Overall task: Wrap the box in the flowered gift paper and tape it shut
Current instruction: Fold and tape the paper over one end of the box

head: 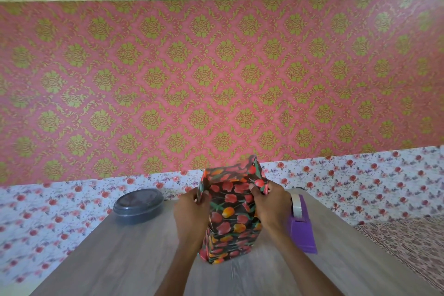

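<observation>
The box (231,221) stands upright on the wooden table (134,257), covered in dark gift paper printed with red and orange tulips. Its top end is unsealed, and loose paper flaps stick up above it. My left hand (191,211) pinches the paper at the upper left edge. On the other side, my right hand (270,206) grips the upper right edge, thumb on the front face. A purple tape dispenser (301,226) with a clear tape roll sits just right of the box, behind my right wrist.
A round dark grey lidded container (138,205) rests at the table's back left. Rose-print wallpaper and pink damask wallpaper cover the wall behind. A patterned cloth (408,245) lies off the table's right edge.
</observation>
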### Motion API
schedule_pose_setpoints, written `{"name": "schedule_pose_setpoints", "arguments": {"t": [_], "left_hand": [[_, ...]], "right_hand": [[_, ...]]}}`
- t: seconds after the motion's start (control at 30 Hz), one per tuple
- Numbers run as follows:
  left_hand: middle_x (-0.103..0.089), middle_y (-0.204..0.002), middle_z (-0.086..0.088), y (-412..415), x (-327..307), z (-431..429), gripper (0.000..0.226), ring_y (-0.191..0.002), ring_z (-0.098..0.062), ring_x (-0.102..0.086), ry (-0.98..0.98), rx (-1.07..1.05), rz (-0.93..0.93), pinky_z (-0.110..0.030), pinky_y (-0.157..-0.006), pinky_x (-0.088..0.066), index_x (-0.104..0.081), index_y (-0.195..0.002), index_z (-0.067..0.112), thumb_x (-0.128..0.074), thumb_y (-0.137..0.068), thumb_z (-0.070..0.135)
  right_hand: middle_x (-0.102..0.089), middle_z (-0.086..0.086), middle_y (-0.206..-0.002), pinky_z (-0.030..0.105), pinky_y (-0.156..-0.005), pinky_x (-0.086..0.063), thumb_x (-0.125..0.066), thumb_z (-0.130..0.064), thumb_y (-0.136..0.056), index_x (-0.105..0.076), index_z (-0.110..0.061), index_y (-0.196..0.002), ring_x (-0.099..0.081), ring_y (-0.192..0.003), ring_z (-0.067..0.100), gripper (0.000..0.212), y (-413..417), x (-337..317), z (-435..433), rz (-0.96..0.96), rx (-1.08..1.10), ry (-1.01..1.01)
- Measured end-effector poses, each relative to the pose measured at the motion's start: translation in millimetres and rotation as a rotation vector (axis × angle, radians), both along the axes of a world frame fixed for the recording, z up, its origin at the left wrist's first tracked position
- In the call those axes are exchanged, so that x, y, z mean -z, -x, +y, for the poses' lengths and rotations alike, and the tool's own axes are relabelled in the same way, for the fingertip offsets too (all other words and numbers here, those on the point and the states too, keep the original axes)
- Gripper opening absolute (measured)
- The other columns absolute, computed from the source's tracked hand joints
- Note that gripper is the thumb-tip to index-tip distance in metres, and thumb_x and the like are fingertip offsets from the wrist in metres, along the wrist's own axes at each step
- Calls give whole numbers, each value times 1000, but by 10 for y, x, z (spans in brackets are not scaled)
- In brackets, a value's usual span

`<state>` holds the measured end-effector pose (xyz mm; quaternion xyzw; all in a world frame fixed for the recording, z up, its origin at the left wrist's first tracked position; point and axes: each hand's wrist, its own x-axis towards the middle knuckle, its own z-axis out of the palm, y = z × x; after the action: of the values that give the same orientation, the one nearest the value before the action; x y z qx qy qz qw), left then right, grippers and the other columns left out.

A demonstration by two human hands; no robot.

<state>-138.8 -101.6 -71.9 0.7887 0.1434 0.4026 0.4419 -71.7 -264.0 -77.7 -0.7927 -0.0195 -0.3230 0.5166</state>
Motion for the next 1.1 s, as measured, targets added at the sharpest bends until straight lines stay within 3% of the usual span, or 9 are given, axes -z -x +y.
{"name": "schedule_pose_setpoints", "arguments": {"t": [0.13,0.23,0.37,0.57,0.67,0.8,0.9,1.03,1.1], "left_hand": [[-58,-54,-7,11,-52,94,32,-49,-21,-49,-124,-55,26,-31,-49,-31,-61,-69,4,-67,-91,25],[-66,-63,-2,46,-87,50,21,-55,-16,-57,-203,-110,53,-30,-54,-47,-65,-76,10,-67,-91,25],[-60,-60,2,111,-171,16,27,-51,-9,-49,-230,-180,59,-21,-45,-31,-56,-69,19,-69,-89,30],[-53,-52,0,66,-169,100,44,-50,-20,-51,-96,-87,-5,-29,-48,-30,-48,-59,14,-66,-91,38],[-58,-56,2,47,-153,157,36,-52,-16,-56,-176,-55,-25,-35,-50,-43,-57,-68,14,-64,-92,40],[-68,-72,9,68,-180,272,18,-62,-8,-64,-237,92,-19,-33,-56,-55,-64,-87,25,-62,-92,41],[-67,-93,13,106,-246,373,19,-73,-2,-66,-226,291,-16,-10,-57,-50,-61,-111,33,-64,-93,33],[-74,-101,0,35,-213,570,23,-91,-17,-69,-323,294,21,-33,-78,-58,-76,-103,19,-65,-90,3],[-72,-101,-1,35,-191,611,35,-95,-13,-66,-263,338,-4,-26,-74,-59,-78,-88,19,-63,-85,-12]], "right_hand": [[-41,-14,-51,24,-44,-23,-76,-32,-85,-43,-29,-59,-36,-45,4,42,29,-58,-43,-67,-38,40],[-47,-11,-50,22,-42,-22,-75,-32,-86,-65,-17,-69,-39,-41,4,24,62,-65,-37,-90,-22,118],[-52,-6,-53,20,-43,-18,-75,-33,-86,-67,-12,-76,-40,-44,8,24,120,-65,-16,-94,56,176],[-49,-13,-54,15,-44,-23,-73,-31,-87,-61,-20,-74,-43,-46,0,21,105,-41,-39,-142,-38,110],[-57,-12,-59,15,-45,-38,-69,-22,-90,-72,-13,-92,-49,-47,1,10,90,-70,-76,-182,-135,114],[-61,-9,-65,13,-43,-35,-71,-18,-89,-73,-11,-108,-49,-47,2,21,-25,-51,-175,-175,-147,148],[-68,-3,-76,19,-51,-42,-73,-17,-87,-72,-8,-110,-59,-58,7,25,-131,-25,-222,-98,-195,49],[-73,-6,-87,13,-68,-49,-64,9,-83,-78,-12,-94,-67,-90,8,28,-121,-74,-256,-11,-411,-247],[-74,-6,-90,11,-67,-51,-52,20,-83,-79,-12,-81,-65,-94,2,42,-130,-72,-283,20,-487,-313]]}}
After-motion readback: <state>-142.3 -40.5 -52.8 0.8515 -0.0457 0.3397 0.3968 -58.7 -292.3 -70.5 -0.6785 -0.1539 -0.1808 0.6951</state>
